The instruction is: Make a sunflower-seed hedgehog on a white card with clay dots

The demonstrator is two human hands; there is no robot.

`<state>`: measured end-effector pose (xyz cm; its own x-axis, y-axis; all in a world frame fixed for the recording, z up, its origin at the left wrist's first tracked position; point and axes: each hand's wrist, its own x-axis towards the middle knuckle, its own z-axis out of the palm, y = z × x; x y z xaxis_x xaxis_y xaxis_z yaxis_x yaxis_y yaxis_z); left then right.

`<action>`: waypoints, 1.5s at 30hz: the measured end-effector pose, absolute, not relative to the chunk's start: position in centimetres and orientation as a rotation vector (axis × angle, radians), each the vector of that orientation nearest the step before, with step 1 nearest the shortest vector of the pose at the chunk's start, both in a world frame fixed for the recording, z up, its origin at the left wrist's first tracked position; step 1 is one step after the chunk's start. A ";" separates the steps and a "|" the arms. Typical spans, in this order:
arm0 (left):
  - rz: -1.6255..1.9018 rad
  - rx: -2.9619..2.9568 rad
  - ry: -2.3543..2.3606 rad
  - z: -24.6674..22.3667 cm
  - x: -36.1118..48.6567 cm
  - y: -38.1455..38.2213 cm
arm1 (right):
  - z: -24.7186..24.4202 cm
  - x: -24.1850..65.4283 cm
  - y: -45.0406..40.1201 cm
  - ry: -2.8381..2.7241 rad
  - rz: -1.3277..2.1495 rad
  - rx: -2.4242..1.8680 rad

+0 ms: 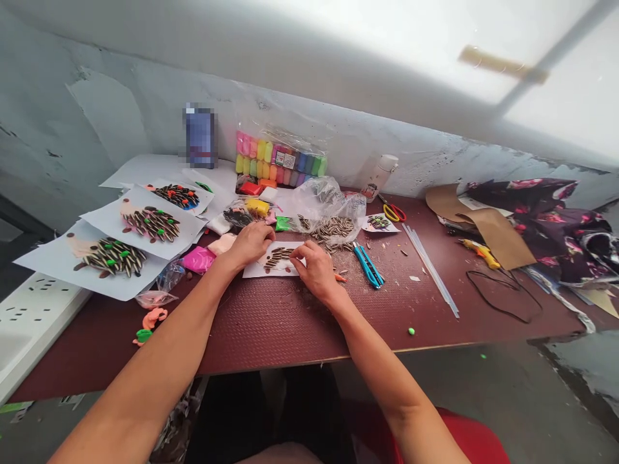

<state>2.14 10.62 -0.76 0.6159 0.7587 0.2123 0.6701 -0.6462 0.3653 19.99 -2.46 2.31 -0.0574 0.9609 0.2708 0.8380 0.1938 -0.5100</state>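
Paper (251, 271) lies flat on the dark red table (290, 328) at the centre of the frame, a small white sheet between my hands, with striped seeds (278, 259) set close together on it. My left hand (254, 243) rests at its upper left edge, fingers curled inward; I cannot tell whether they pinch anything. My right hand (315, 269) comes over the right end, thumb and fingertips drawn narrow beside the seeds, and whether one sits between them I cannot tell either. I judge the sheet very light and easy to bend, so I would take it by the bare margin at the lower left and keep it level, since flexing could work the seeds loose. Each seed should be almost weightless, with a stiff, smooth shell that may slip or crack under a hard squeeze; a gentle pinch across its broad sides seems best. The loose pile (333, 231), right of centre and just above my right hand, looks apt to scatter if brushed. The blue cutter (368, 265) beside it looks rigid, safest by its handle.
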 end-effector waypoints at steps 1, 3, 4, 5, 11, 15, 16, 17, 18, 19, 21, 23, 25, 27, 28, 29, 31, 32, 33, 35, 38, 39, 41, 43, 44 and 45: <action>0.518 2.597 1.165 -0.8 2.2 10.6 | 2.3 19.9 -2.5 -1.914 0.296 -1.682; 0.526 2.602 1.156 -0.9 2.2 10.7 | 2.3 19.8 -2.4 -1.899 0.317 -1.689; 0.527 2.603 1.153 -0.9 2.2 10.7 | 2.3 19.7 -2.4 -1.892 0.326 -1.693; 0.527 2.605 1.153 -0.9 2.2 10.7 | 2.4 19.6 -2.4 -1.887 0.334 -1.697; 0.525 2.607 1.160 -0.9 2.3 10.7 | 2.2 19.2 -2.3 -1.879 0.341 -1.738; 0.543 2.605 1.154 -1.0 2.3 10.8 | 2.1 19.0 -2.2 -1.881 0.307 -1.763; 0.549 2.606 1.151 -1.1 2.2 10.8 | 2.1 19.0 -2.2 -1.886 0.293 -1.764; 0.554 2.608 1.149 -1.1 2.2 10.8 | 2.1 18.9 -2.2 -1.894 0.281 -1.764; 0.559 2.610 1.147 -1.2 2.2 10.8 | 2.1 18.9 -2.2 -1.904 0.271 -1.764; 0.564 2.612 1.145 -1.2 2.2 10.9 | 2.2 18.9 -2.2 -1.913 0.263 -1.765; 0.574 2.614 1.140 -1.3 2.1 10.9 | 2.3 18.8 -2.2 -1.926 0.255 -1.775; 0.579 2.612 1.143 -1.4 2.1 10.9 | 2.3 18.7 -2.1 -1.929 0.252 -1.790; 0.575 2.609 1.148 -1.4 2.2 10.9 | 2.4 18.6 -2.1 -1.932 0.252 -1.800; 0.571 2.607 1.152 -1.4 2.2 10.9 | 2.4 18.5 -2.1 -1.934 0.252 -1.806; 0.572 2.608 1.152 -1.4 2.2 10.9 | 2.3 18.5 -2.1 -1.934 0.251 -1.808; 0.575 2.609 1.150 -1.4 2.2 10.9 | 2.3 18.5 -2.1 -1.935 0.249 -1.810; 0.582 2.612 1.149 -1.4 2.2 10.8 | 2.3 18.4 -2.1 -1.939 0.246 -1.815; 0.583 2.612 1.149 -1.4 2.2 10.8 | 2.2 18.3 -2.1 -1.942 0.243 -1.820; 0.582 2.612 1.150 -1.3 2.2 10.8 | 2.2 18.3 -2.1 -1.944 0.240 -1.827; 0.574 2.610 1.156 -1.2 2.2 10.7 | 2.1 18.2 -2.0 -1.947 0.235 -1.844; 0.565 2.608 1.161 -1.1 2.2 10.7 | 2.2 18.1 -2.0 -1.961 0.231 -1.864; 0.563 2.609 1.162 -1.1 2.3 10.7 | 2.2 18.1 -2.0 -1.969 0.229 -1.866; 0.562 2.613 1.162 -1.2 2.3 10.7 | 2.2 18.1 -2.0 -1.989 0.221 -1.863; 0.565 2.618 1.164 -1.3 2.3 10.7 | 2.2 18.1 -2.1 -2.004 0.211 -1.862; 0.570 2.620 1.166 -1.3 2.3 10.7 | 2.2 18.0 -2.1 -2.009 0.206 -1.863; 0.575 2.620 1.167 -1.4 2.3 10.7 | 2.2 18.0 -2.1 -2.012 0.202 -1.863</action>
